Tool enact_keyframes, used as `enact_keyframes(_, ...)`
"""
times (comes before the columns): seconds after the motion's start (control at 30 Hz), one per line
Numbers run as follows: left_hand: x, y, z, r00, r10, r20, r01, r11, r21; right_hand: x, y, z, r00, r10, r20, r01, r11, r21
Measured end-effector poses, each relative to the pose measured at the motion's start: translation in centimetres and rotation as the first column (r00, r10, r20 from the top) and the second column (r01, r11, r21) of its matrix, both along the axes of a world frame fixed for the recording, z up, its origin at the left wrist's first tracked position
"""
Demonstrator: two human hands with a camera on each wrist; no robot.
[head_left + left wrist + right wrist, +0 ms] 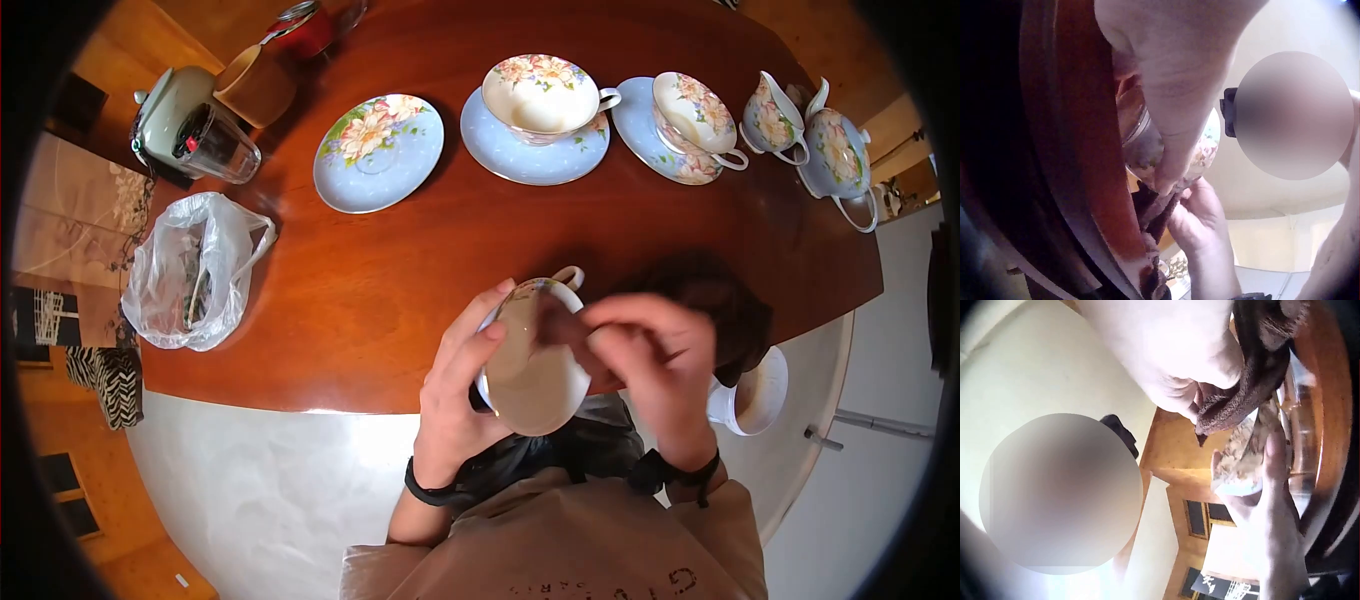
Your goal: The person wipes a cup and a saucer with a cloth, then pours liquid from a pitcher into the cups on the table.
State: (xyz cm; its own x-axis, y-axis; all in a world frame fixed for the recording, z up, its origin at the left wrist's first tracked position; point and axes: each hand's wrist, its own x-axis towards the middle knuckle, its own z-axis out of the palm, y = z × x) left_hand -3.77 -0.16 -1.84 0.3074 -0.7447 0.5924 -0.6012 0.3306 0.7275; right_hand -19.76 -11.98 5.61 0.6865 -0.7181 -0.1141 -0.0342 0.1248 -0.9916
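Note:
The left hand (455, 385) grips a white floral cup (535, 385) by its sides, its mouth tilted up toward the head camera near the table's front edge. A dark brown cloth (560, 330) is pinched in the right hand (660, 370), with one end at the cup's rim and inside. More of the cloth bunches on the table edge to the right. In the left wrist view the cup (1207, 150) shows its floral outside beside the left thumb. The right wrist view shows the cloth (1229, 409) under the right hand's fingers.
Along the table's back stand a blue floral saucer (378, 155), two cups on saucers (535, 165), a creamer (772, 118) and a teapot (838, 155). At left are a plastic bag (195, 275), a glass (230, 150) and a wooden cup (255, 85). A white bucket (765, 395) stands below the right edge.

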Motion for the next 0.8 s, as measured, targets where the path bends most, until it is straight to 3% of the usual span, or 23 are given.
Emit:
enact_keyframes(0.07,0.0,-0.2,-0.2,0.985,-0.022,-0.170,0.006,0.995,-0.098,-0.2,-1.4,-0.6,0.935,-0.211,0.287,0.202,0.978,0.059)
enact_keyframes(0.1,-0.1,-0.1,0.0,0.971,-0.045,-0.233,0.019,0.993,-0.112,-0.5,-2.0,-0.7,0.921,-0.170,0.351,0.157,0.985,0.067)
enact_keyframes(0.13,-0.1,0.1,0.1,0.953,-0.068,-0.295,0.031,0.991,-0.128,-0.8,-2.4,-0.8,0.928,-0.183,0.326,0.191,0.982,0.007)
enact_keyframes(0.3,0.7,1.4,-0.4,0.959,0.005,-0.283,0.006,0.999,0.035,-1.4,-2.8,-1.3,0.940,-0.238,0.243,0.268,0.959,-0.097)
enact_keyframes(0.33,0.7,1.4,-0.2,0.950,0.022,-0.312,-0.009,0.999,0.045,-1.3,-2.6,-1.2,0.955,-0.222,0.195,0.261,0.943,-0.204)
enact_keyframes(0.43,0.9,1.4,0.4,0.911,0.028,-0.411,0.006,0.997,0.080,-1.2,-1.9,-0.9,0.986,-0.166,0.032,0.163,0.883,-0.439)
enact_keyframes(0.47,1.0,1.4,0.5,0.895,0.023,-0.446,0.020,0.996,0.092,-0.9,-1.3,-0.1,0.993,-0.118,-0.027,0.105,0.946,-0.305)
enact_keyframes(0.53,0.8,1.3,0.5,0.879,0.010,-0.477,0.042,0.994,0.100,0.2,-1.5,-0.1,1.000,-0.016,-0.021,-0.003,0.728,-0.685)
enact_keyframes(0.57,0.8,1.3,0.5,0.871,0.005,-0.492,0.054,0.993,0.104,0.8,-1.2,0.1,0.999,0.027,-0.035,-0.043,0.674,-0.737)
enact_keyframes(0.6,0.8,1.3,0.6,0.892,0.017,-0.452,0.043,0.992,0.122,1.1,-0.7,0.4,0.995,0.073,-0.065,-0.098,0.694,-0.714)
enact_keyframes(0.67,0.8,1.2,0.7,0.928,0.039,-0.370,0.021,0.987,0.157,1.8,-0.2,0.7,0.989,0.113,-0.096,-0.146,0.634,-0.759)
enact_keyframes(0.7,0.5,1.1,0.8,0.905,0.050,-0.423,0.007,0.991,0.133,2.2,0.0,0.3,0.985,0.154,-0.077,-0.156,0.606,-0.780)
enact_keyframes(0.8,0.8,1.3,0.8,0.961,0.022,-0.276,0.041,0.975,0.218,2.8,0.2,-0.2,0.952,0.277,-0.132,-0.266,0.530,-0.805)
